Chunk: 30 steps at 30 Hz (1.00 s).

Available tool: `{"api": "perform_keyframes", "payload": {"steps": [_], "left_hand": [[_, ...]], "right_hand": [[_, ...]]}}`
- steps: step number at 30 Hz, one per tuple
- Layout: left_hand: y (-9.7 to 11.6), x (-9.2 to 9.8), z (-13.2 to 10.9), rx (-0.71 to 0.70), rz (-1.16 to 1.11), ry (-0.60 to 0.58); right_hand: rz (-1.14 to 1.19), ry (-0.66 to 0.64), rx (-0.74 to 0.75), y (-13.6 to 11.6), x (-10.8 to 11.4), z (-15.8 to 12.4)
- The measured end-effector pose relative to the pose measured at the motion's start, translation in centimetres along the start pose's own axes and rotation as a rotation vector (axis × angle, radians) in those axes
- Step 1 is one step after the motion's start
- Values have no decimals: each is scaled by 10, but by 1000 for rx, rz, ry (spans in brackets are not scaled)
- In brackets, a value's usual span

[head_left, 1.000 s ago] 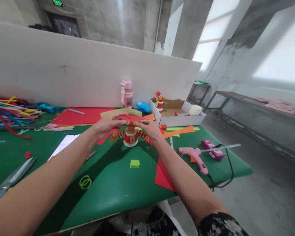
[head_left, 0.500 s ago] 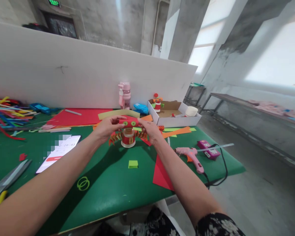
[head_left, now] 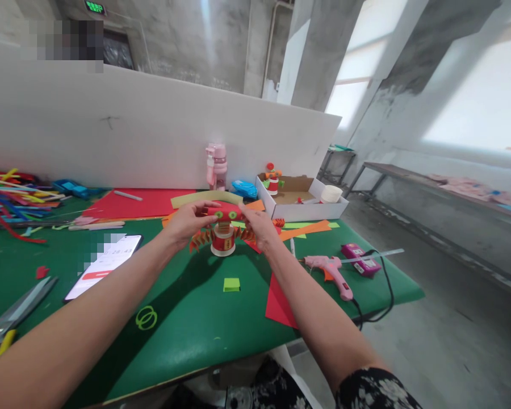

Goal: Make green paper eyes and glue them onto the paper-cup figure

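A paper figure (head_left: pixel 223 241) stands upright on the green table in front of me. It has a red cup-like body on a white base, folded orange paper arms, and a red rolled-paper head (head_left: pixel 226 213) with two green ring eyes. My left hand (head_left: pixel 187 222) has its fingers closed on the left end of the head. At the opposite end, my right hand (head_left: pixel 258 225) grips the head between thumb and fingers. A small green paper piece (head_left: pixel 231 284) lies on the table in front of the figure.
Scissors (head_left: pixel 17 315), a phone (head_left: pixel 106 267) and green paper rings (head_left: pixel 146 317) lie to the left. On the right are a pink glue gun (head_left: pixel 330 271) with its cord and a purple box (head_left: pixel 361 260). Behind stand a pink bottle (head_left: pixel 217 166) and a white box (head_left: pixel 310 212) holding a similar figure.
My hands stay on the figure's head with almost no movement. The camera view has shifted very slightly, and a blurred patch has appeared above the white board at upper left.
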<state>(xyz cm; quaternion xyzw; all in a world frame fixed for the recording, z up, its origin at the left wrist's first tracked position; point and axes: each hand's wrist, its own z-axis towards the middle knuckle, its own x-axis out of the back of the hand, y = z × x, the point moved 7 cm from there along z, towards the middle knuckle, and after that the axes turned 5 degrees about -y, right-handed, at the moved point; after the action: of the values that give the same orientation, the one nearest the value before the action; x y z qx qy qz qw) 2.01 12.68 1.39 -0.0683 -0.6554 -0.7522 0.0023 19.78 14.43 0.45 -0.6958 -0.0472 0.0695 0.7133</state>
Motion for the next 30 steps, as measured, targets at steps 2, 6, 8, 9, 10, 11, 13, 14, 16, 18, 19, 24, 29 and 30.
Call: {"api": "perform_keyframes", "payload": {"steps": [2,6,8,9,10,11,13,14,16,18,19,24,29,30], "left_hand": [[0,1,0,3,2,8],[-2,0,1,5,-5,18],[-3,-1,2,5,-14,20],[-4,-2,2,4,-17,23],[-5,-3,2,4,-20,26],[-5,-3,1,5,-23,31],[-5,0,0,8,-29,45],[-4,2,-2,8,-31,56],[-4,12,-6,5,-36,93],[-3,28,-13,-6,-43,166],[-4,36,-18,-13,-50,216],[-10,48,-43,-73,-131,411],[-20,6,-53,-73,-171,360],[-23,-3,-51,-64,-169,346]], "right_hand": [[-29,8,12,-2,2,-4],[-127,-67,55,0,-5,-6],[-131,-84,58,4,-8,-4],[-130,-89,57,5,-9,-2],[-129,-84,55,6,-9,-1],[-132,-73,49,6,-8,0],[-142,-37,48,2,-1,-2],[-145,-10,61,-1,5,-3],[-135,74,110,-9,22,-9],[-104,192,174,-15,44,-17],[-79,248,200,-16,55,-20],[151,344,188,-2,76,-25],[251,188,100,14,34,-22],[229,139,90,16,22,-22]]}}
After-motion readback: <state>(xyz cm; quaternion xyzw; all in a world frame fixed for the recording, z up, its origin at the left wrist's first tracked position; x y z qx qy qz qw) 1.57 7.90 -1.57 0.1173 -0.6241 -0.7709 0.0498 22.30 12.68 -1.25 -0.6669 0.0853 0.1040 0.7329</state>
